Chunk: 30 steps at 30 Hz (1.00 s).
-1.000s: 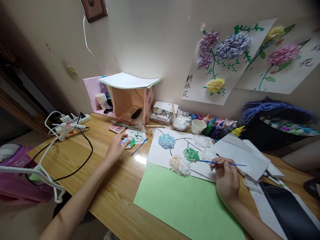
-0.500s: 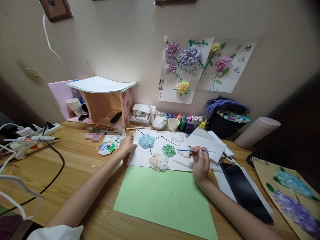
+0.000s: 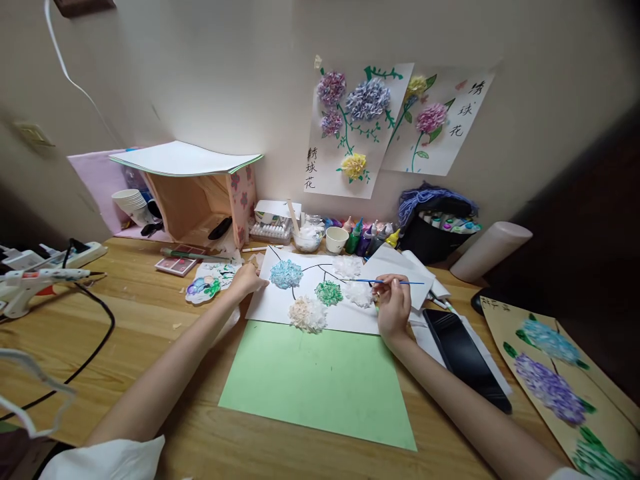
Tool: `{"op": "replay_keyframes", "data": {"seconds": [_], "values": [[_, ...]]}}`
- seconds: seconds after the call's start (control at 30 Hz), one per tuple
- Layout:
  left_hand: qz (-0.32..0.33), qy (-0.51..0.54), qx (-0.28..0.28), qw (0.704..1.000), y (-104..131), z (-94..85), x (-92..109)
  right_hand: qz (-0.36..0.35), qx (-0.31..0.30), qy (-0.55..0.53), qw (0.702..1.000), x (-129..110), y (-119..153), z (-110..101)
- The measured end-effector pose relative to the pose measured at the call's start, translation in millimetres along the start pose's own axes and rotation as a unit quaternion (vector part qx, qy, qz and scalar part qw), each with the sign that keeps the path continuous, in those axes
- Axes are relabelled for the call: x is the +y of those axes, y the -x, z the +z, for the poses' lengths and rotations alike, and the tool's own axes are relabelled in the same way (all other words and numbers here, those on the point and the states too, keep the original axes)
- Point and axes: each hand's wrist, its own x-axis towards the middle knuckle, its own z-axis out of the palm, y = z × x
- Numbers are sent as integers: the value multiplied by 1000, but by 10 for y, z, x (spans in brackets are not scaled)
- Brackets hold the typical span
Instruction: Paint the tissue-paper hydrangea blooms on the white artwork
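Note:
A white sheet of paper [image 3: 260,303] bears raised, petal-like flower clusters: a blue one [image 3: 286,274], a green one [image 3: 329,293], a cream-and-white one [image 3: 307,314] and two white ones, joined by thin dark stems. My left hand [image 3: 247,280] has its fingers bent at the sheet's left edge, gripping it; some fingertips are hidden. Between the closed fingers of my right hand [image 3: 393,305] is a slim blue paintbrush [image 3: 400,282], pointing left. Its tip is just above and right of the green cluster; whether it touches the paper I cannot tell.
Green paper [image 3: 317,380] lies below the sheet. A paint palette [image 3: 203,289] is left, a phone [image 3: 465,357] right. Behind stand a paper cup [image 3: 337,240], paint bottles [image 3: 356,235] and a black bag [image 3: 437,240]. A glue gun [image 3: 30,285] with cables occupies the far left.
The brush tip has moved from the right side of the green cluster to above it. My left hand stays at the sheet's edge. The whole view has shifted slightly.

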Motion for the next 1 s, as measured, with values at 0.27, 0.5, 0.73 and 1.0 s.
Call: {"op": "replay_keyframes", "data": {"seconds": [0.27,0.5,0.73,1.0], "values": [[5,35,8,999,165,-10,-249,6,-12,4,1000,28,30,0],[-27,64,29,997,209,-29,-375,16,-51,11,999,-24,73,55],[1,44,44,998,341,-111,-254,-50,-215,95,971,-152,206,255],[19,-59,88,994,530,-458,-482,-102,-241,72,962,-214,297,560]]}}
